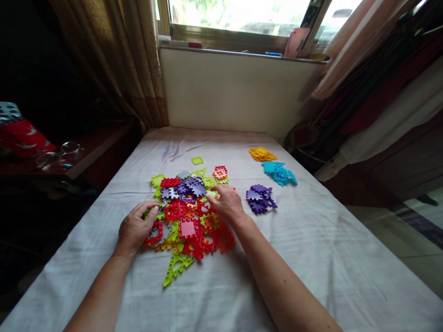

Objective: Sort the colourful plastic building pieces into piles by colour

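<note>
A mixed heap of flat, notched plastic pieces in red, lime green, purple, grey and orange (188,228) lies on the white cloth. At the heap's left edge rests my left hand (136,226), its fingers curved and the thumb near a grey piece; whether it grips one is unclear. Over the heap's upper right side is my right hand (226,202), fingers bent and apart beside a pale green piece, holding nothing visible. To the right lie separate piles: purple pieces (260,198), blue pieces (278,173) and yellow pieces (262,154).
The cloth-covered surface (304,258) reaches a low wall (224,87) under a window. At left, glasses (70,147) and a red patterned item (24,138) sit on a dark table. Clothes hang at right; a pink cup (296,42) stands on the sill.
</note>
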`<state>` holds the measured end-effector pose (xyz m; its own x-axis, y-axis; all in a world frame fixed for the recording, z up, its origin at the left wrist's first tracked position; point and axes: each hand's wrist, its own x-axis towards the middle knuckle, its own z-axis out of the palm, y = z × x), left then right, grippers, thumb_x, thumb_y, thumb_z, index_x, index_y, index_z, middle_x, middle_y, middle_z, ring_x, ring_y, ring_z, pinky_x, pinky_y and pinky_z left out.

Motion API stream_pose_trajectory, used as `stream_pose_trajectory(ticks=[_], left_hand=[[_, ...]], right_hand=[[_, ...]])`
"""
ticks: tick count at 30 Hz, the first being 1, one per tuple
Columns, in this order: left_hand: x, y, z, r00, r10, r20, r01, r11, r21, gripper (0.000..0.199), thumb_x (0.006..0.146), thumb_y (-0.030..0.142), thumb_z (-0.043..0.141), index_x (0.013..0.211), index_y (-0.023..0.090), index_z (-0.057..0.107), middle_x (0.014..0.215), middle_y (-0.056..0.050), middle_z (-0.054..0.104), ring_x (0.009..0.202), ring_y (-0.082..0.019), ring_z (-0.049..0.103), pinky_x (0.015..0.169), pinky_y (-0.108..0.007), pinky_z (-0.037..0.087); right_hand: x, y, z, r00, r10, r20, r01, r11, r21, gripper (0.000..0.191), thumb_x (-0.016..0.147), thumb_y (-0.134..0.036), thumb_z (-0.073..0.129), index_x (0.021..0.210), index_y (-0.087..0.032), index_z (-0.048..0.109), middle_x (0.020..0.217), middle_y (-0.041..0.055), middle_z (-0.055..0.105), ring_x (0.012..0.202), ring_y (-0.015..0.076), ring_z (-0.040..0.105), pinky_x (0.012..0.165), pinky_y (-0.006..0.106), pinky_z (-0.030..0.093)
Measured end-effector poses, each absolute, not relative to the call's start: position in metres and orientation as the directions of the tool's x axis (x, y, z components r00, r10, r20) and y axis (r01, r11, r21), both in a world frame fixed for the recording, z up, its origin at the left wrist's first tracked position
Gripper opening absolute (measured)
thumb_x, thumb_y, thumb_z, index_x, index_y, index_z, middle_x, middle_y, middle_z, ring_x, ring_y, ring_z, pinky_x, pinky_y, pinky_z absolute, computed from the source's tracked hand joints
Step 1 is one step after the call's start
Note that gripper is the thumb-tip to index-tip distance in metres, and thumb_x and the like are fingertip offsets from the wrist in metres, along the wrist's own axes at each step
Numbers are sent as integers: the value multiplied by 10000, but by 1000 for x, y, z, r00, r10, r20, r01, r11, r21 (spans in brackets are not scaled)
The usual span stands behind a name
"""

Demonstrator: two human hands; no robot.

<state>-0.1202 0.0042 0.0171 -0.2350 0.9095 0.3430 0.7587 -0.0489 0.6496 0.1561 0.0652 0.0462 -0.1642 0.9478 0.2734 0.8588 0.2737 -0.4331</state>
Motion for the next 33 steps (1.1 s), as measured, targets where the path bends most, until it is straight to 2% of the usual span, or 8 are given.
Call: stream_pose_trajectory(ticks=[7,10,13,17,21,25,28,33], left_hand=[[-119,4,17,-241,906,349,749,-55,660,385,793,539,488,888,249,723,1056,-48,767,1038,-229,703,976,-329,531],[-119,4,17,-241,906,348,747,-56,662,388,793,542,489,885,247,724,1054,-49,767,1034,-229,704,976,-330,531],[-120,5,17,-241,906,349,748,-56,661,393,789,545,489,880,242,722,1053,-53,766,1034,-232,704,980,-334,530],[-120,5,17,-246,904,349,747,-53,662,388,784,542,495,877,242,721,1052,-50,765,1033,-232,703,982,-334,528],[-120,6,15,-251,906,342,750,-41,660,393,785,547,496,886,245,726,1056,-49,763,1039,-243,700,983,-356,529],[-123,7,13,-254,905,340,753,-36,657,403,783,557,497,886,245,731,1055,-51,763,1039,-251,700,982,-367,531],[-126,8,11,-238,906,350,760,-51,648,393,786,553,502,884,249,731,1056,-48,761,1038,-249,700,975,-361,535],[-128,9,9,-247,903,352,759,-46,650,403,780,569,506,886,251,729,1057,-50,761,1042,-253,698,977,-367,534]], right_hand=[[122,72,50,-132,980,148,906,180,-383,390,852,-549,663,1059,-222,707,1047,100,722,1016,272,626,868,366,465],[116,74,50,-113,987,114,912,148,-382,354,852,-523,659,1033,-221,701,1027,97,712,998,265,623,847,356,464],[116,73,50,-99,989,109,889,137,-437,307,833,-447,683,1038,-219,685,1039,85,702,1001,248,623,851,342,466],[141,68,49,-81,970,230,836,191,-514,241,814,-355,691,1005,-210,670,1042,69,689,995,222,624,889,334,466],[201,61,39,20,915,404,832,209,-514,236,802,-361,663,979,-205,661,1005,76,694,943,229,624,879,347,469],[271,51,22,263,830,492,855,36,-518,344,770,-454,635,997,-196,659,1003,103,694,924,264,625,866,387,472],[310,46,9,439,774,457,819,-134,-558,387,745,-477,620,993,-183,661,1017,120,697,918,276,635,851,399,476],[321,45,-1,515,778,360,786,-261,-560,381,766,-490,602,997,-193,664,1024,110,707,913,264,641,825,383,471]])
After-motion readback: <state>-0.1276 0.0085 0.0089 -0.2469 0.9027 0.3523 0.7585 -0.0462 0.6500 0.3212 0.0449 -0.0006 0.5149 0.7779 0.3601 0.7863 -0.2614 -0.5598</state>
